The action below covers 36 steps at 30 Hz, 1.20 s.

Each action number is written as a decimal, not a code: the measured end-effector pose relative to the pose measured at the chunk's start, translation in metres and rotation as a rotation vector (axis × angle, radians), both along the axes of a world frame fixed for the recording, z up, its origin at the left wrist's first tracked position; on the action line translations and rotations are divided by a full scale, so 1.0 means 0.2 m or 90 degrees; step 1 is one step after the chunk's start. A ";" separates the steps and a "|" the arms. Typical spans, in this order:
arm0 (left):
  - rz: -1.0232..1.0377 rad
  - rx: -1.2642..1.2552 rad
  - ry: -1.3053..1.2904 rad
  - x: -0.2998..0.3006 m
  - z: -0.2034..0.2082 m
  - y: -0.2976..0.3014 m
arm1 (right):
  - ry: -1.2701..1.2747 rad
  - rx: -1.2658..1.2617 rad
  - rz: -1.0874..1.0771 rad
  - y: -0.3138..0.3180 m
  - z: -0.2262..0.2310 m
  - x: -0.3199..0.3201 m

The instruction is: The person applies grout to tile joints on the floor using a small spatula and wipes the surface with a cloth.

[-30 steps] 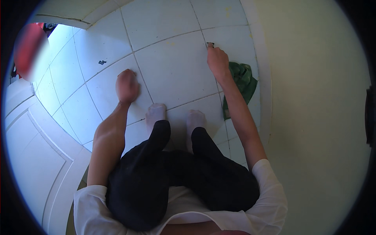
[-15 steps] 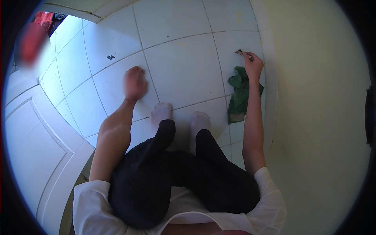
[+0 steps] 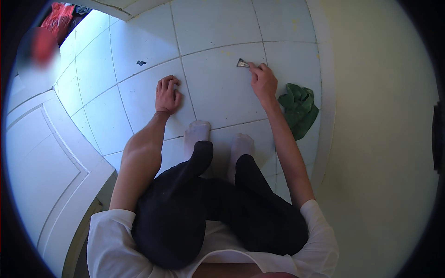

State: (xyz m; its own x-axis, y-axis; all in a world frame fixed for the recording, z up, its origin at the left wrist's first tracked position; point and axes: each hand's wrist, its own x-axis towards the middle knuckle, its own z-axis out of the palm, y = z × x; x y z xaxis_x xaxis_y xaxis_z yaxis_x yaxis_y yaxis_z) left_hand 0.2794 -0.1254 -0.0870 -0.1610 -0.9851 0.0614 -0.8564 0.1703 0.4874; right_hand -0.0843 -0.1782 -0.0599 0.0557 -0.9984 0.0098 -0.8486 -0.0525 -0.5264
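My right hand (image 3: 264, 82) is closed on a small scraper (image 3: 242, 63), whose flat, triangular, dark-edged end points to the left at the floor. The handle is mostly hidden by the fingers. Palm down, my left hand (image 3: 168, 95) rests on the tiled floor (image 3: 222, 88) with its fingers bent and apart, holding nothing. A crumpled green cloth (image 3: 299, 109) lies to the right of my right forearm, against the base of the wall. Beyond my left hand is a small dark scrap (image 3: 141, 63) on the tiles.
My feet in light socks (image 3: 197, 134) stand between the hands. A pale wall (image 3: 371, 139) rises on the right. At the left is a white panelled door (image 3: 55, 171), and red plastic bags (image 3: 58, 21) sit at the far left. Faint yellow spots dot the far tiles.
My right hand has swung left with the scraper, away from the wall and the green cloth, over the middle tile. My left hand, blurred before, now rests with its fingers spread.
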 end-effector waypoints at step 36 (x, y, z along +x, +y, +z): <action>-0.007 -0.008 -0.005 0.00 0.00 0.00 | 0.225 0.057 0.123 -0.35 0.11 0.01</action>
